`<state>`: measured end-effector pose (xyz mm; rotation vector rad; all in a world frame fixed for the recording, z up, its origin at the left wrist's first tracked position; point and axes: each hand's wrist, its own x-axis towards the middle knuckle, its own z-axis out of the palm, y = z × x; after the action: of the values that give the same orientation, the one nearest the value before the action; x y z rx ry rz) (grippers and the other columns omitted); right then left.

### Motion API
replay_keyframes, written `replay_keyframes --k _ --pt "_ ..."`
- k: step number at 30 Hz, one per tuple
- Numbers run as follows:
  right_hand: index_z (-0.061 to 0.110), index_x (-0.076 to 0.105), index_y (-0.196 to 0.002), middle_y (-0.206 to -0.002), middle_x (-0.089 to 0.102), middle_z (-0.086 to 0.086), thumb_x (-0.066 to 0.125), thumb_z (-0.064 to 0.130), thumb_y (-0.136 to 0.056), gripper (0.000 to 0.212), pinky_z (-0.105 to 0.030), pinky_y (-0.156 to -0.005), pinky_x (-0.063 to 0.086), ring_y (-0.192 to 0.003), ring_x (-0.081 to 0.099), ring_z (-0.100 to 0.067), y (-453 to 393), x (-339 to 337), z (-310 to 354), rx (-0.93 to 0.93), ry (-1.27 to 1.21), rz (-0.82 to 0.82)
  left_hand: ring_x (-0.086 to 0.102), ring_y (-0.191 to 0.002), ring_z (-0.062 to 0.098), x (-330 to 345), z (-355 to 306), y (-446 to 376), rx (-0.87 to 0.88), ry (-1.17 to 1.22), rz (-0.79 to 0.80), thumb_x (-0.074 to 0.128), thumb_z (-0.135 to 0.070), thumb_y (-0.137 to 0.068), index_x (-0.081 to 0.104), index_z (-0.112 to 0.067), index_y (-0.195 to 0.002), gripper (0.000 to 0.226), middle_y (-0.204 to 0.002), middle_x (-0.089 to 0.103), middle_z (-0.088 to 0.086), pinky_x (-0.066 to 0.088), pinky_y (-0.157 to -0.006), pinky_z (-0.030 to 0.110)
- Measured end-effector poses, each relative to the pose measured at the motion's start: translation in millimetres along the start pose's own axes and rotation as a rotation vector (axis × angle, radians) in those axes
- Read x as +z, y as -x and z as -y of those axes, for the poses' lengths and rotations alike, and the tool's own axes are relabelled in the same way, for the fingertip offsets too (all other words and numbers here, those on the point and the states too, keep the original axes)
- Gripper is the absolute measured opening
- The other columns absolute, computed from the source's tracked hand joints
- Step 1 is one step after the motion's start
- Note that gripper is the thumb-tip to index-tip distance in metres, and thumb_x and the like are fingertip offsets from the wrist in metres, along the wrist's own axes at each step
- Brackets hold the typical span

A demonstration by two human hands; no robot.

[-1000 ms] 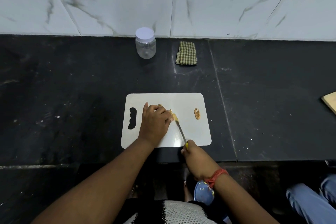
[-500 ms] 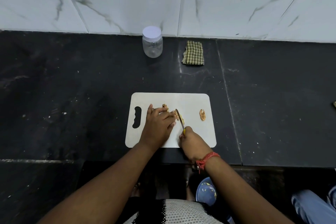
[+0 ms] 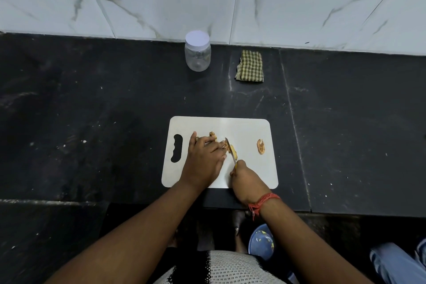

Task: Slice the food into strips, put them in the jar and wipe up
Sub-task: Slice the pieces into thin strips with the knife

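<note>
Here, the left hand (image 3: 204, 161) lies knuckles-up on a white cutting board (image 3: 251, 175), its fingers curled down on a knobbly yellow-brown piece of food (image 3: 231, 148) and pinning it to the board. At the fingertips' three o'clock side, the blade of a small knife (image 3: 231, 151) meets the food, tip pointing toward twelve o'clock. The right hand (image 3: 247, 181) grips the knife's yellow handle at the blade's six o'clock end, fingers wrapped around it; a red thread bracelet (image 3: 265, 200) circles that wrist.

Two further bits of food show on the board: a small nub (image 3: 212, 134) at twelve o'clock from the left knuckles, which may belong to the held piece, and one flat brown slice (image 3: 261, 146) lying alone toward three o'clock, well apart from the knife. The board's cut-out handle (image 3: 177, 151) sits at its nine o'clock edge.

One clear jar (image 3: 197, 54) stands upright at twelve o'clock from the board, against the marble wall, its white lid on and nothing visible inside. One folded green checked cloth (image 3: 250, 65) lies near the jar's three o'clock side, not touching it. Both rest on the black stone counter (image 3: 92, 122).

At six o'clock, below the counter edge, a blue bowl-like object (image 3: 261, 242) shows beside the person's knitted white top, and blue fabric (image 3: 396, 263) fills the five o'clock corner.
</note>
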<state>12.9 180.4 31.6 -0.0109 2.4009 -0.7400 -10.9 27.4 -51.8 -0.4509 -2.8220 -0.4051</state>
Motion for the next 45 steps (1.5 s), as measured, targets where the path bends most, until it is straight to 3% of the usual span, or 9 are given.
replay_keyframes --k 6,10,15,19,22,28,34,38,45 --pt "0.011 0.034 -0.102 -0.071 0.039 0.002 0.037 0.011 -0.1 0.003 -0.022 -0.053 0.031 -0.059 0.037 -0.007 -6 -1 2 0.036 0.06 0.026 0.059 -0.116 0.027 0 0 0 0.019 -0.007 -0.014 0.048 -0.033 -0.096 0.077 -0.022 -0.106 0.032 -0.115 0.072 -0.005 0.031 -0.112 0.063" --pt "0.002 0.04 -0.126 -0.073 0.032 0.005 0.038 0.014 -0.101 0.028 -0.019 -0.055 0.028 -0.06 0.029 -0.005 -15 -2 2 0.091 0.039 0.042 0.058 -0.117 0.026 1 0 0 0.018 0.001 -0.004 0.047 -0.034 -0.097 0.076 -0.022 -0.107 0.033 -0.118 0.071 -0.006 0.03 -0.113 0.063" --pt "0.009 0.034 -0.1 -0.068 0.042 0.002 0.038 0.013 -0.101 0.006 -0.018 -0.045 0.025 -0.056 0.039 -0.007 -7 -4 1 0.021 0.131 0.045 0.056 -0.12 0.025 3 0 2 0.012 0.0 0.014 0.051 -0.033 -0.097 0.072 -0.021 -0.114 0.029 -0.122 0.069 -0.004 0.027 -0.116 0.061" --pt "0.006 0.041 -0.115 -0.099 0.06 -0.015 0.04 0.014 -0.101 0.016 -0.024 -0.07 0.045 -0.078 0.05 -0.018 -11 -7 7 0.065 0.097 0.086 0.056 -0.12 0.026 0 -2 4 0.028 -0.006 -0.003 0.051 -0.031 -0.097 0.071 -0.021 -0.117 0.03 -0.125 0.068 -0.004 0.03 -0.113 0.062" --pt "0.016 0.037 -0.112 -0.123 0.057 -0.021 0.04 0.014 -0.101 0.012 -0.032 -0.082 0.043 -0.096 0.054 -0.026 -11 -13 11 0.091 0.077 0.112 0.057 -0.118 0.028 -2 -4 3 0.043 -0.02 -0.022 0.054 -0.027 -0.095 0.071 -0.021 -0.116 0.028 -0.123 0.068 -0.004 0.031 -0.112 0.063" --pt "0.008 0.037 -0.1 -0.073 0.047 -0.003 0.044 0.008 -0.099 0.007 -0.019 -0.036 0.037 -0.06 0.046 -0.013 -7 -21 6 0.069 0.08 0.17 0.057 -0.115 0.029 -4 -6 1 0.06 -0.043 -0.043 0.063 -0.022 -0.09 0.072 -0.019 -0.112 0.023 -0.119 0.068 -0.003 0.032 -0.112 0.062" --pt "0.009 0.045 -0.102 -0.074 0.052 -0.007 0.041 0.017 -0.1 0.009 -0.028 -0.047 0.036 -0.059 0.05 -0.018 -9 -20 3 0.12 -0.036 0.142 0.058 -0.113 0.029 -3 -6 0 0.08 -0.079 -0.031 0.058 -0.022 -0.091 0.072 -0.017 -0.113 0.027 -0.118 0.069 -0.001 0.031 -0.113 0.061" --pt "0.007 0.036 -0.097 -0.075 0.044 -0.003 0.041 0.003 -0.096 0.007 -0.023 -0.042 0.034 -0.057 0.044 -0.015 -6 -24 6 0.082 0.094 0.182 0.057 -0.112 0.031 -2 -6 -1 0.073 -0.091 -0.03 0.061 -0.017 -0.087 0.072 -0.017 -0.111 0.027 -0.117 0.069 -0.001 0.032 -0.113 0.061" --pt "0.005 0.041 -0.111 -0.088 0.057 -0.007 0.041 0.01 -0.101 0.011 -0.026 -0.061 0.039 -0.076 0.055 -0.021 -2 -17 5 0.019 0.112 0.13 0.059 -0.111 0.03 -5 -9 -1 0.056 -0.095 -0.03 0.062 -0.019 -0.088 0.073 -0.017 -0.107 0.021 -0.114 0.071 -0.001 0.033 -0.111 0.063"
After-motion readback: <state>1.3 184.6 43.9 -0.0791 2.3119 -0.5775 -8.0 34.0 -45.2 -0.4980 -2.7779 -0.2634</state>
